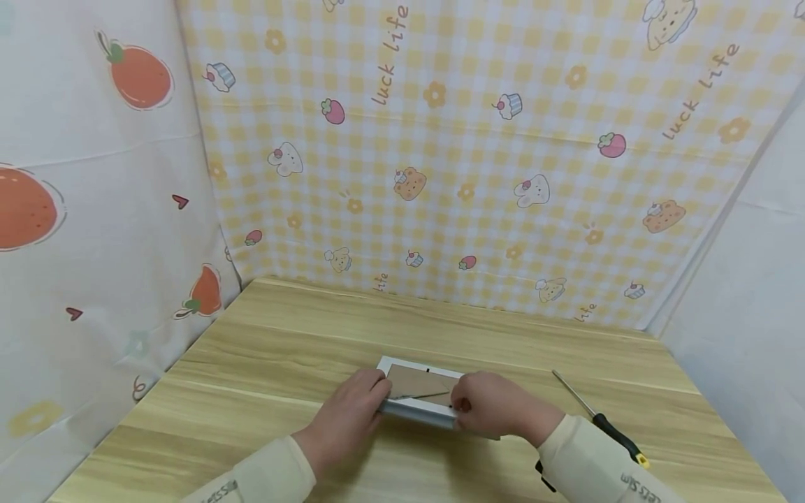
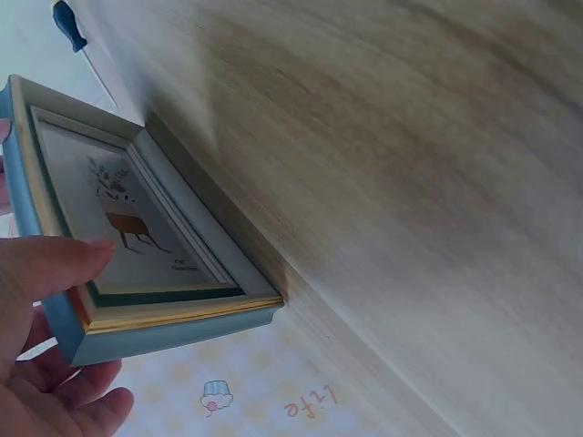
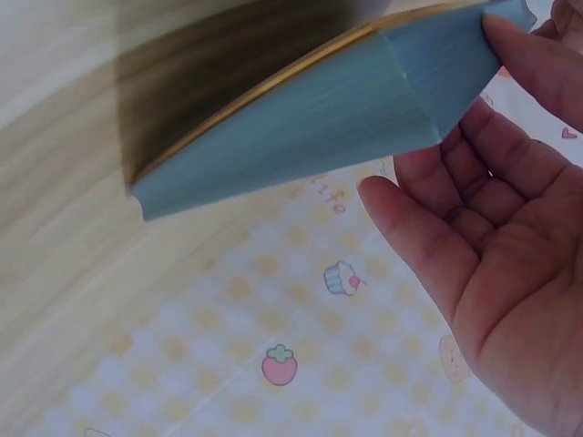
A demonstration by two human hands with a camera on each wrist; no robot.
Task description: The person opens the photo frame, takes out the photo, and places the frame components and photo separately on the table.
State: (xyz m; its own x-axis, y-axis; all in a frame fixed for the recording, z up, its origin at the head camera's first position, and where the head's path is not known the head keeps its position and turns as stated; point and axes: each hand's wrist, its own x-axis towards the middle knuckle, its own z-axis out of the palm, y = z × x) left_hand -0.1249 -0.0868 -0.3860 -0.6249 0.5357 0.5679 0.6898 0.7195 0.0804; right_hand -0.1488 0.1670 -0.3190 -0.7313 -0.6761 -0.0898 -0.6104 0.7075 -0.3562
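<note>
A picture frame (image 1: 418,417) with a blue-grey outer edge is held tilted above the table, its brown backing board (image 1: 420,383) facing up in the head view. My left hand (image 1: 353,412) grips its left end. In the left wrist view, the thumb of that hand (image 2: 46,273) lies on the front, over a deer print (image 2: 127,218), and fingers reach behind. At the other end is my right hand (image 1: 493,405), fingers curled by the backing. The right wrist view shows the blue side of the frame (image 3: 291,137) with the right hand's thumb (image 3: 528,64) against it; its fingertips are partly hidden.
A screwdriver (image 1: 597,417) with a black and yellow handle lies on the wooden table (image 1: 302,342) to the right. Part of a small black object (image 1: 544,476) shows beside my right sleeve. Patterned cloth (image 1: 434,154) hangs behind and at the left.
</note>
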